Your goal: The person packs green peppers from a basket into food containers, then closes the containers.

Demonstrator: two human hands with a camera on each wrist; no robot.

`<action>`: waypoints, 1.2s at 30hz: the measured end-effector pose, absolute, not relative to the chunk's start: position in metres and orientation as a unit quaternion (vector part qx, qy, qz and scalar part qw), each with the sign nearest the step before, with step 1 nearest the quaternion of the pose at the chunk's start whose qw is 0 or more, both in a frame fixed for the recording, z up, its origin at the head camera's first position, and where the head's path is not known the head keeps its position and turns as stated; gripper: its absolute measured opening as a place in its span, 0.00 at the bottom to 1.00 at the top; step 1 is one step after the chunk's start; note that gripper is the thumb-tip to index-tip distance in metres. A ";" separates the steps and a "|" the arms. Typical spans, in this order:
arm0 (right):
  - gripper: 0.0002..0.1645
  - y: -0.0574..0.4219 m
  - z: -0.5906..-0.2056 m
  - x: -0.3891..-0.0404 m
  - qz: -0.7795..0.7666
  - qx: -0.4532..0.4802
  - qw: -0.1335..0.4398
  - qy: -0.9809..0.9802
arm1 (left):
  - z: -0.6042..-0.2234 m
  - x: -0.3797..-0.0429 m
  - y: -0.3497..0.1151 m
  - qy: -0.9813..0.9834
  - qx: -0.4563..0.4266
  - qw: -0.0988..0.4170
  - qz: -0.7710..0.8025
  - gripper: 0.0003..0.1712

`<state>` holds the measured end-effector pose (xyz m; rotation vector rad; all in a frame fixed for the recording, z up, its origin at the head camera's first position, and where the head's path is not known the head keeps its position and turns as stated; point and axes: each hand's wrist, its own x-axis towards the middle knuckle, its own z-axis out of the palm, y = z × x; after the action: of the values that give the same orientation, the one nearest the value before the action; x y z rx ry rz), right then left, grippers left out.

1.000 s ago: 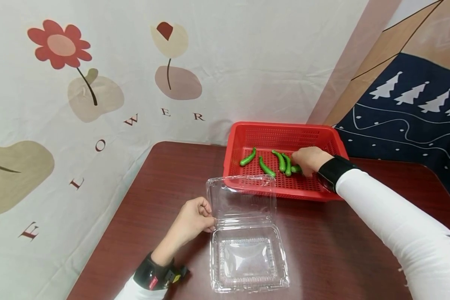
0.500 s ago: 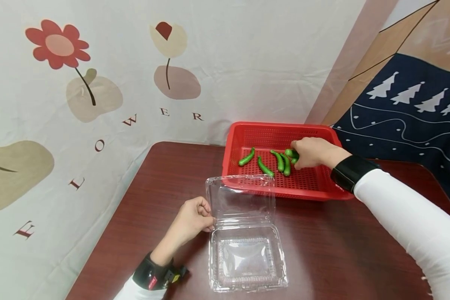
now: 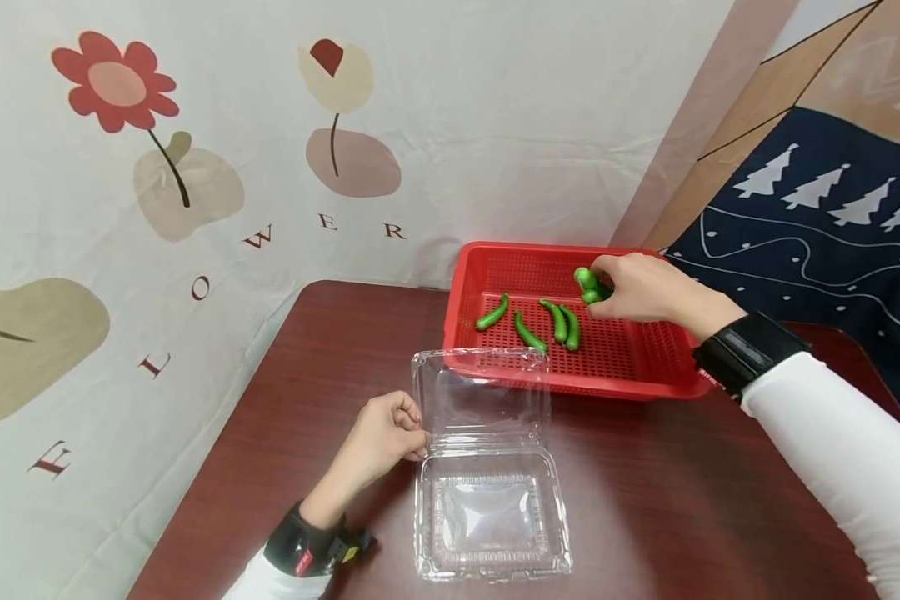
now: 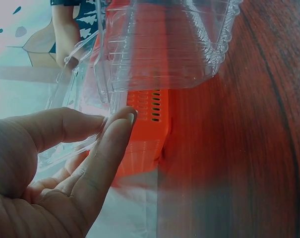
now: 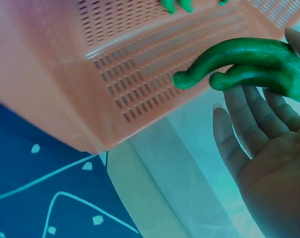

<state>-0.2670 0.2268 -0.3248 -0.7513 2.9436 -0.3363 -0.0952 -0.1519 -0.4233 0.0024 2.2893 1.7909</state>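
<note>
My right hand [image 3: 637,287] holds two curved green chili peppers [image 5: 234,52] between thumb and fingers, raised above the basket floor. Beneath it stands a red perforated plastic basket [image 3: 607,386]. Several more green chili peppers [image 3: 528,333] lie on the basket's floor, towards its left and middle. On the table in front is a clear plastic clamshell container [image 3: 487,521], its lid tilted up with the top edge before the basket's front wall. With thumb and fingertips my left hand [image 3: 381,433] pinches the container's left edge near the hinge, also seen close up in the left wrist view.
A dark reddish-brown table [image 3: 292,400] carries the basket and the container. Behind it hangs a pale cloth [image 3: 532,125] printed with flowers and letters. A dark blue panel with white trees [image 3: 817,225] is at the right.
My right hand has lifted two chili peppers from the basket floor and moved up and slightly right. My left hand and the container have stayed in place.
</note>
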 end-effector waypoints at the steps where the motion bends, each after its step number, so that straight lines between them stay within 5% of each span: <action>1: 0.21 0.228 -0.324 -0.265 -0.119 -0.243 0.038 0.962 | -0.423 -0.095 -0.152 0.783 0.000 0.117 0.611 0.12; 13: 0.32 0.231 -0.315 -0.237 -0.242 -0.226 0.000 0.944 | -0.426 -0.096 -0.153 0.784 0.000 0.115 0.610 0.12; 36: 0.29 0.193 -0.332 -0.172 -0.273 -0.284 -0.046 0.918 | -0.429 -0.097 -0.152 0.781 -0.001 0.113 0.614 0.11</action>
<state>-0.1716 0.1926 -0.3317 -0.9180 2.9709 -0.8847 -0.0973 -0.1522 -0.4294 -0.0040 2.2913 1.8027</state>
